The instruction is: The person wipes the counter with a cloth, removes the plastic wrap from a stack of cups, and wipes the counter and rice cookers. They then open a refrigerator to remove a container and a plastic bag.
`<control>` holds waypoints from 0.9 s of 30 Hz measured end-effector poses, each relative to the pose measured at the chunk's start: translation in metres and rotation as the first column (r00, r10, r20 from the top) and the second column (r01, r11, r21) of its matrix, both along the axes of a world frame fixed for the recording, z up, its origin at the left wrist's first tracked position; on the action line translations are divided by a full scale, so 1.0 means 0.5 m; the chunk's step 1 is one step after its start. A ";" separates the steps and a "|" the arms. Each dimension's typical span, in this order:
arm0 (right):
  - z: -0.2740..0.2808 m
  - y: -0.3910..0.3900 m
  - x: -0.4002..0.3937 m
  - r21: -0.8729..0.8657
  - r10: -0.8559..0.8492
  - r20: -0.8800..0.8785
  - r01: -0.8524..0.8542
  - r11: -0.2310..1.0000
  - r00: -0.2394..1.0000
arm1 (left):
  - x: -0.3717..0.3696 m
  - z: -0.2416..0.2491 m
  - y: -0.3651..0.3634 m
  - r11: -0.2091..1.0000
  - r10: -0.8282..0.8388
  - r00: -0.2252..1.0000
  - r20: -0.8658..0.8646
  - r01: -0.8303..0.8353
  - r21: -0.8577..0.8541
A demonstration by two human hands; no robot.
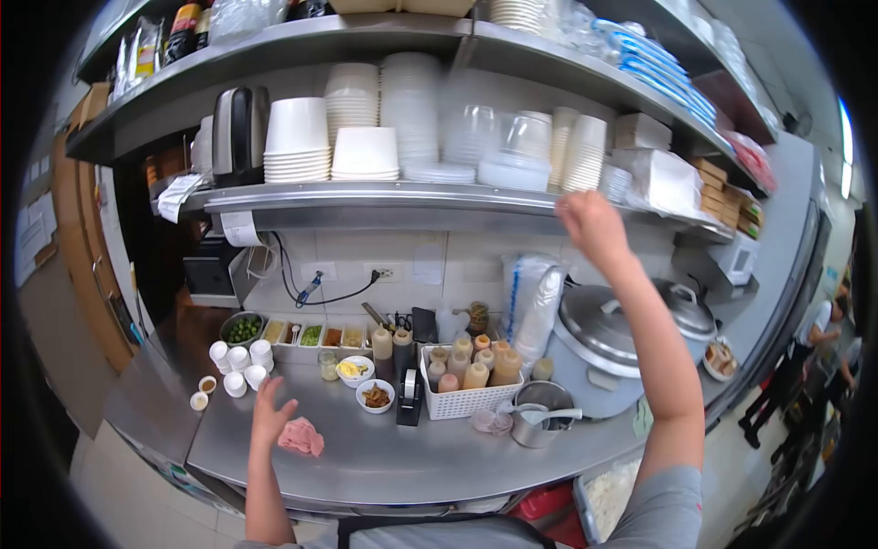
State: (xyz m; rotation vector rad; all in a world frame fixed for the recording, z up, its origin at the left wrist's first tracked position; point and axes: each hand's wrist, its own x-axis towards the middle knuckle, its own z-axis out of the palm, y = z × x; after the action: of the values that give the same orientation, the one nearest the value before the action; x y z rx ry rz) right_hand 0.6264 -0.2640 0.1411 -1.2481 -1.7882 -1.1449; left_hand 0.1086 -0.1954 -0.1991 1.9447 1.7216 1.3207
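My right hand (pixel 593 222) is raised to the front edge of the steel shelf (pixel 412 194), just below a stack of white paper cups (pixel 583 151). Its fingers are curled together, and whatever they may hold is hidden. Over the left part of the steel counter (pixel 366 462), my left hand (pixel 271 416) has its fingers apart and holds nothing. A crumpled pink cloth (pixel 301 437) lies on the counter just right of that hand. Small white cups (pixel 234 384) stand in stacks beyond it.
Squeeze bottles fill a white basket (pixel 466 402) at the counter's middle. Right of it are a metal pot (pixel 540 428) and large lidded cookers (pixel 599 320). A black tape dispenser (pixel 410 398) stands beside two food bowls. People (pixel 805 348) are in the far right background.
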 end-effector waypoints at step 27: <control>0.712 0.342 0.087 0.455 0.598 0.034 -0.545 0.704 0.801 | 0.171 0.264 -0.189 0.995 -0.099 0.934 0.342 0.091 0.039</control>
State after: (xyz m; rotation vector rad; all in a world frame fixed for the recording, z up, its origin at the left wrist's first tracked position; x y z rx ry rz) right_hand 0.6697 -0.0928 0.4970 -0.4133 -1.5361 -0.9971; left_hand 0.1943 -0.2898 -0.0670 1.6606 1.4323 1.5414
